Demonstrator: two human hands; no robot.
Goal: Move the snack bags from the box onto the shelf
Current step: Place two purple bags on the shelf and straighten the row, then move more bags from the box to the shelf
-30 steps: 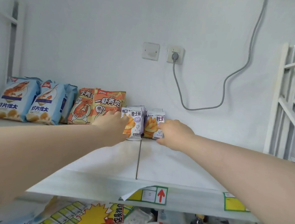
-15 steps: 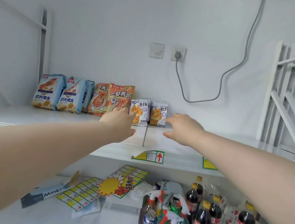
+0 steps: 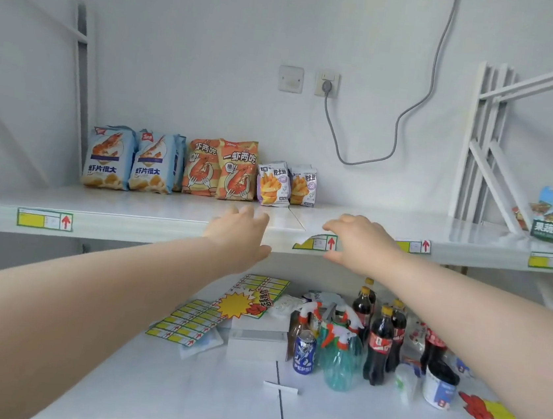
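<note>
Shelf (image 3: 165,207) holds six snack bags (image 3: 238,170) upright along the wall | our left hand (image 3: 241,236) and right hand (image 3: 360,244) both spread, empty | box nowhere we can see

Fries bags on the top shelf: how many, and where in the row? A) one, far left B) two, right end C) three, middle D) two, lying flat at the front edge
B: two fries bags stand upright at the right end of the row, beside the orange shrimp bags, both hands empty.
</note>
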